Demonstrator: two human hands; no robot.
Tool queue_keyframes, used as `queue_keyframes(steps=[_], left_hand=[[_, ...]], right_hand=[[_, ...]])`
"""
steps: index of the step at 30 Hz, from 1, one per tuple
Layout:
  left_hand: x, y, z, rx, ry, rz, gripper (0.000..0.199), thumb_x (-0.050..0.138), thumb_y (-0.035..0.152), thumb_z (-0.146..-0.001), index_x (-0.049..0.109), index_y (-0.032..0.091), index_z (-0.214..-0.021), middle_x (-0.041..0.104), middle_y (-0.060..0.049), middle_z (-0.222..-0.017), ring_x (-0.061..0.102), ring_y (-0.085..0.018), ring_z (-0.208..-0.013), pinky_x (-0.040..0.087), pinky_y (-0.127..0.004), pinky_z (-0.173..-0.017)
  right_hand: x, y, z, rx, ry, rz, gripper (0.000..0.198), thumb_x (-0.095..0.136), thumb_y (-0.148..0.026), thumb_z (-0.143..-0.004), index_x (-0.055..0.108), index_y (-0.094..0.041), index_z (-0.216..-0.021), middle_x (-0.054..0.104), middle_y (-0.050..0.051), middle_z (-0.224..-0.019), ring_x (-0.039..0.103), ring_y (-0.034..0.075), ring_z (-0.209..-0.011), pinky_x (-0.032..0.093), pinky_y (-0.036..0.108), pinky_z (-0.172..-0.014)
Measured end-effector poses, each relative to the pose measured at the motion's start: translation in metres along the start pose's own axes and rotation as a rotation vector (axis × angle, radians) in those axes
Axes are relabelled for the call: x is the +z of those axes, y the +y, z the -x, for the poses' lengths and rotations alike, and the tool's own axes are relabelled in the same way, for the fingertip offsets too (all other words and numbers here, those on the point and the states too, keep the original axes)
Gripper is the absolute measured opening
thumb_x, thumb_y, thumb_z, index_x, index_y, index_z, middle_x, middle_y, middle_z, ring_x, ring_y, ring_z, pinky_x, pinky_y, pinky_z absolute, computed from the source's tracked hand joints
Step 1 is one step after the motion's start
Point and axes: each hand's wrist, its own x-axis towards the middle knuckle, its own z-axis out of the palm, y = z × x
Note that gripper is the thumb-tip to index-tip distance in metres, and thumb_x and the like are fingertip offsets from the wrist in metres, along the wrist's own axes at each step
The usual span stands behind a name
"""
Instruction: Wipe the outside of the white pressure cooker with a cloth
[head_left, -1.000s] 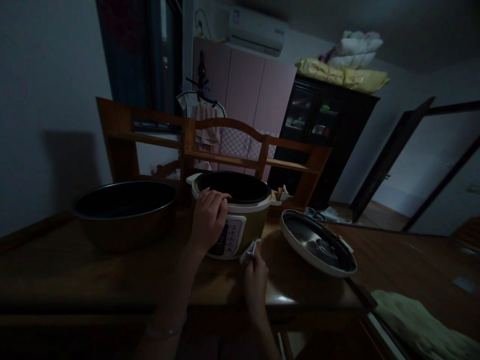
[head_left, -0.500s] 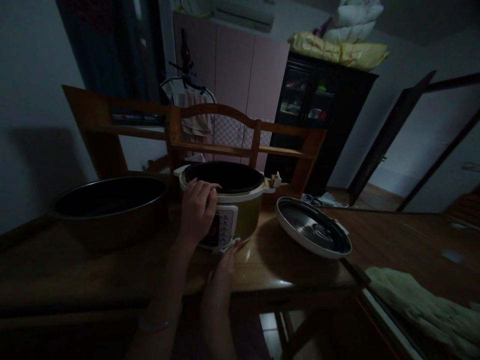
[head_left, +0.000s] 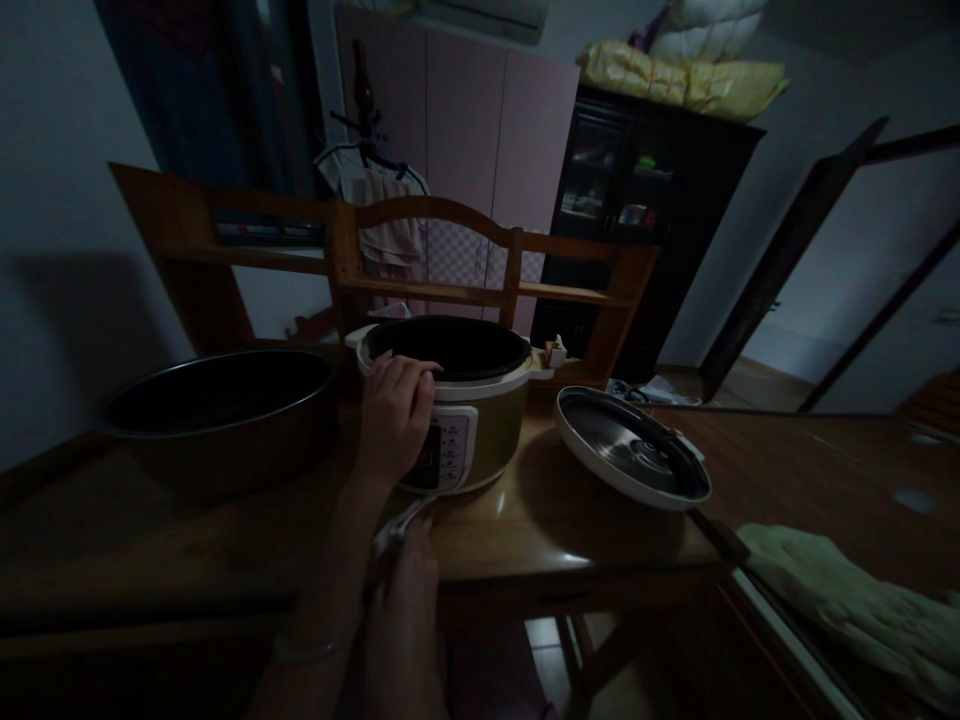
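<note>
A green electric cooker [head_left: 495,435] with a white rim and a button panel stands lidless on the wooden table, its dark inside showing. Over the front left of its rim my left hand [head_left: 396,405] is closed, fingers hooked on the edge and thumb to the right. Below the panel, near the table's front edge, my right hand [head_left: 409,590] is closed on a white cloth [head_left: 394,530]. The fingers of that hand are partly hidden and blurred. To the right lies the cooker's round lid [head_left: 626,445], inner side up.
A large dark pot [head_left: 217,440] occupies the table's left side. Behind the cooker runs a wooden shelf rail [head_left: 435,208]. On the cooker's right handle sits a small pale object [head_left: 555,352]. Pale green fabric [head_left: 840,590] lies at the lower right beyond the table.
My right hand has moved down and left with the white cloth, from the bottom of the panel to the table in front. My left hand stays on the cooker's rim.
</note>
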Motion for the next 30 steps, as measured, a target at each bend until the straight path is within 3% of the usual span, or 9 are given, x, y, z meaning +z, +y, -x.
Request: queue_keyframes(steps=[5,9,12,17,19,22,26,30], left_hand=[[-0.004,0.001,0.000,0.008,-0.027,-0.004,0.029,0.033,0.029,-0.101,0.061,0.024,-0.105,0.064,-0.003,-0.105,0.056,-0.020,-0.109,0.029,-0.046,-0.119],[-0.005,0.001,-0.001,0.007,-0.029,0.001,0.029,0.033,0.028,-0.101,0.061,0.024,-0.106,0.064,-0.003,-0.106,0.056,-0.020,-0.110,0.029,-0.046,-0.120],[-0.005,0.001,-0.001,0.008,-0.023,0.003,0.029,0.032,0.027,-0.101,0.061,0.024,-0.106,0.064,-0.003,-0.106,0.056,-0.020,-0.110,0.028,-0.046,-0.120],[-0.005,0.001,-0.001,0.010,-0.018,0.007,0.028,0.034,0.026,-0.101,0.061,0.023,-0.105,0.064,-0.002,-0.106,0.055,-0.020,-0.110,0.028,-0.045,-0.120],[-0.006,0.002,-0.001,0.006,-0.020,0.006,0.028,0.033,0.026,-0.101,0.061,0.024,-0.106,0.064,-0.003,-0.106,0.055,-0.020,-0.110,0.029,-0.046,-0.120],[-0.006,0.003,-0.001,0.004,-0.018,0.004,0.029,0.032,0.027,-0.102,0.060,0.023,-0.106,0.064,-0.003,-0.105,0.055,-0.020,-0.110,0.029,-0.046,-0.120],[-0.006,0.003,-0.001,0.003,-0.015,0.003,0.029,0.032,0.028,-0.102,0.060,0.024,-0.105,0.064,-0.002,-0.105,0.055,-0.020,-0.110,0.028,-0.047,-0.120],[-0.005,0.002,-0.001,0.006,-0.022,-0.001,0.029,0.032,0.028,-0.101,0.061,0.024,-0.105,0.064,-0.002,-0.105,0.056,-0.020,-0.109,0.029,-0.048,-0.120]], right_hand=[[-0.021,-0.025,0.002,0.077,-0.100,0.009,0.056,0.045,-0.003,-0.078,0.071,-0.024,-0.123,0.077,0.007,-0.097,0.072,0.024,-0.085,0.054,0.030,-0.074],[-0.056,-0.030,-0.026,0.234,-0.149,-0.019,0.042,0.046,-0.007,-0.081,0.079,-0.022,-0.102,0.078,0.006,-0.090,0.072,0.022,-0.080,0.051,0.027,-0.071],[-0.084,-0.018,-0.044,0.264,0.054,0.053,0.026,0.055,-0.019,-0.083,0.080,-0.020,-0.093,0.078,0.006,-0.085,0.072,0.022,-0.077,0.051,0.027,-0.068],[-0.112,0.007,-0.055,0.218,0.443,-0.002,0.025,0.065,-0.035,-0.084,0.076,-0.018,-0.098,0.077,0.009,-0.095,0.072,0.023,-0.086,0.053,0.030,-0.077],[-0.113,0.012,-0.056,0.232,0.518,-0.016,0.028,0.067,-0.039,-0.084,0.075,-0.017,-0.100,0.077,0.009,-0.095,0.072,0.023,-0.086,0.053,0.031,-0.078],[-0.103,0.015,-0.055,0.280,0.514,-0.037,0.030,0.067,-0.041,-0.084,0.074,-0.017,-0.100,0.077,0.009,-0.094,0.071,0.022,-0.082,0.054,0.030,-0.074],[-0.075,0.014,-0.047,0.268,0.390,-0.102,0.030,0.064,-0.040,-0.087,0.075,-0.017,-0.102,0.077,0.009,-0.097,0.072,0.022,-0.086,0.055,0.028,-0.072],[-0.049,0.010,-0.038,0.275,0.263,-0.223,0.035,0.058,-0.038,-0.091,0.072,-0.018,-0.116,0.076,0.010,-0.110,0.072,0.023,-0.096,0.058,0.028,-0.074]])
